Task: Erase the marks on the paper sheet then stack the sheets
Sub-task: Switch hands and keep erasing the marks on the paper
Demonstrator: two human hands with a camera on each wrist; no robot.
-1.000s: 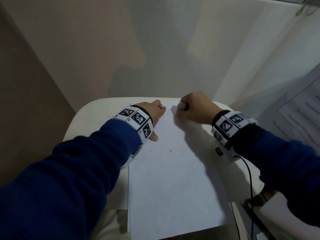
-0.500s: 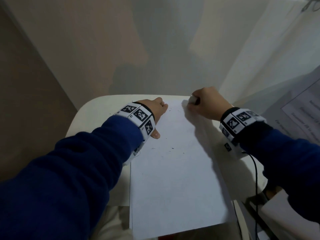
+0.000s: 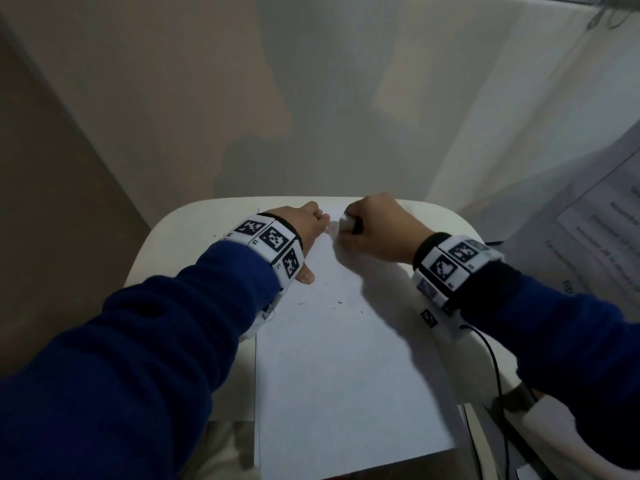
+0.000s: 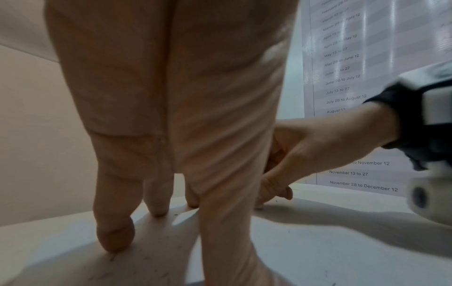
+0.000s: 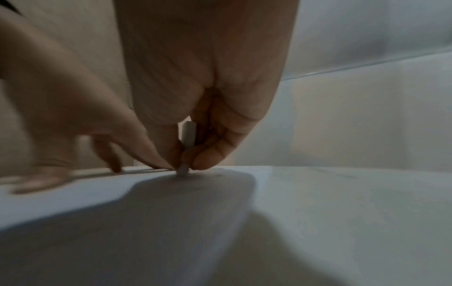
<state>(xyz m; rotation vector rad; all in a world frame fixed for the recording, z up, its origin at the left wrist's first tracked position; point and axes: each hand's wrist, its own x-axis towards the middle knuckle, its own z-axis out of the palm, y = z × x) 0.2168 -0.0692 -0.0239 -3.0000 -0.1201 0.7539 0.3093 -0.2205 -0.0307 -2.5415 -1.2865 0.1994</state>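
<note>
At the far end of the white table (image 3: 180, 233), both forearms reach forward. Left hand (image 3: 304, 230) presses straight fingers flat on the paper sheet (image 3: 346, 375) near its far-left corner. Most of the sheet lies bare toward the near edge, overhanging it. Right hand (image 3: 377, 233) has its grip pinched on a white eraser (image 5: 187, 135), tip touching the paper.

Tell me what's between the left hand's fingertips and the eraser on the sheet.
Only a short bare strip of the paper sheet separates the left hand from the eraser pinched in the right hand; the head view shows it.
</note>
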